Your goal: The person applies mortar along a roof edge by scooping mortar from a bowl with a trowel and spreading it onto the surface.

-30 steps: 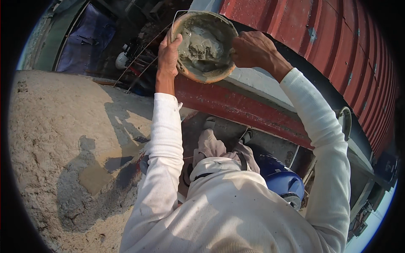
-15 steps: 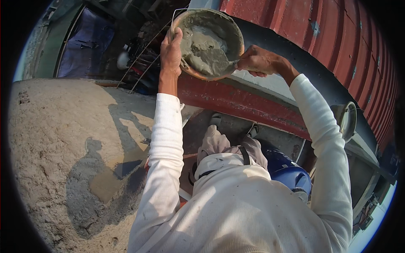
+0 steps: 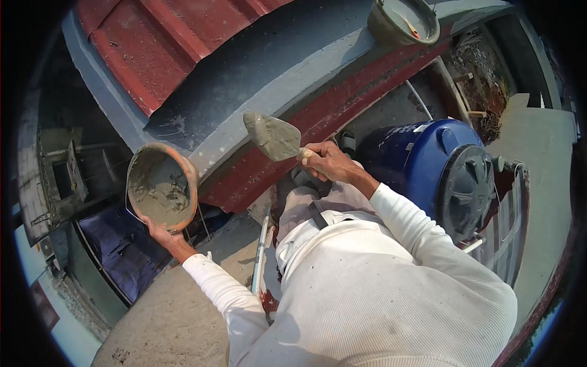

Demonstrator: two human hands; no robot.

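Note:
My left hand [image 3: 165,236] grips the lower rim of an orange-edged bucket [image 3: 191,177], which tilts toward me by the corner of a pale ledge [image 3: 306,74]. Wet grey mortar [image 3: 164,205] lies in its bottom, and its walls are smeared. In my right hand [image 3: 335,163], closed round the handle, is a trowel [image 3: 301,153]. A flat load of grey mortar [image 3: 272,136] covers its blade, held apart from the bucket, in front of the ledge and the red band beneath it.
A second bucket [image 3: 391,30] stands on the ledge at the far right. Red corrugated roofing [image 3: 165,46] rises behind a dark gutter strip. A blue tank [image 3: 409,147] with a black lid lies to my right. A long pole [image 3: 261,251] leans by my left side.
My view has swung to the right. The trowel has come out of the bucket carrying mortar, and my hands have moved apart, the bucket now off to the left.

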